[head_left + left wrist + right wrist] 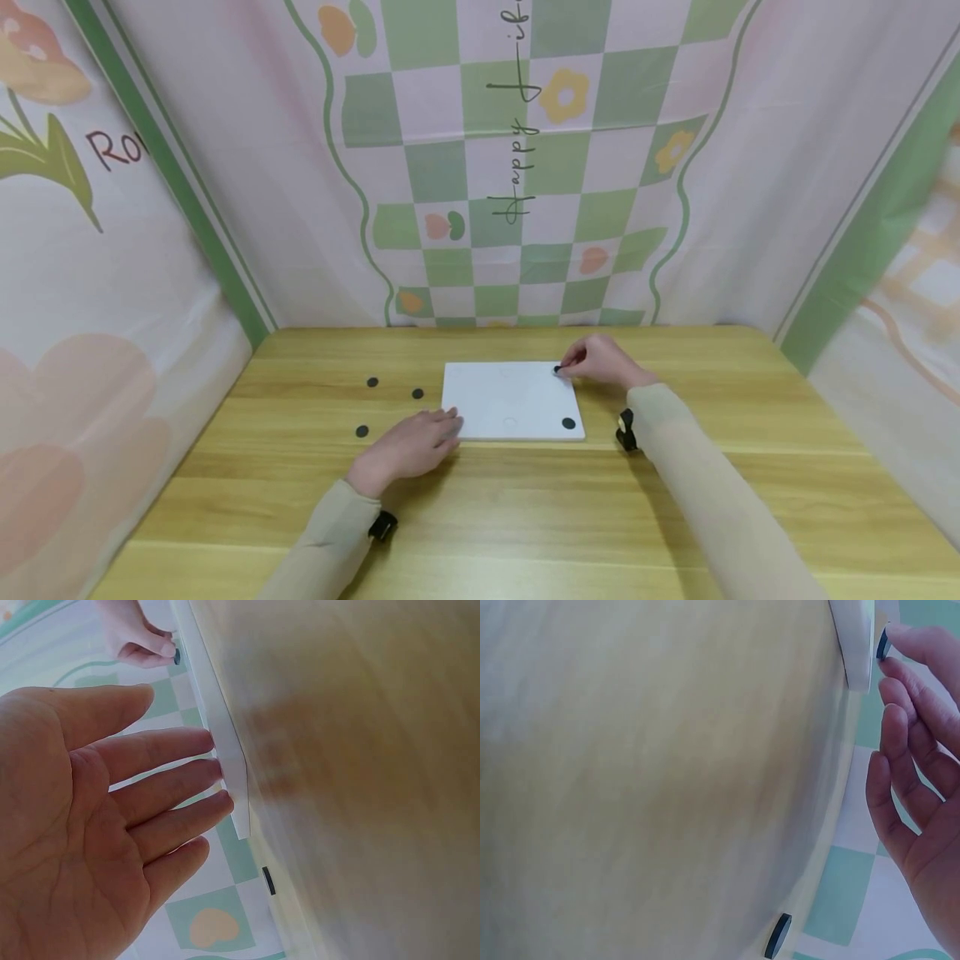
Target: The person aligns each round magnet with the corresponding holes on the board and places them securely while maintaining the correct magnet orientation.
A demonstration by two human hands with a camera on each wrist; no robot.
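A flat white board (pixel 510 400) lies on the wooden table. My left hand (pixel 415 446) rests its fingertips on the board's near left corner; in the left wrist view those fingers are extended and spread. At the far right corner, my right hand (pixel 603 361) pinches a small black disc (pixel 883 643) between thumb and index finger, the other fingers loosely bent. The disc is tilted in the right wrist view and overlaps the board's corner in the head view. Another black disc (pixel 568 423) lies flat on the near right corner. Faint round outlines show on the board.
Left of the board, three black discs lie on the table: a far one (pixel 372 382), one closer to the board (pixel 417 393) and a near one (pixel 362 431). The right wrist view has one more disc (pixel 778 936) on the table. A patterned curtain (pixel 517 167) hangs behind.
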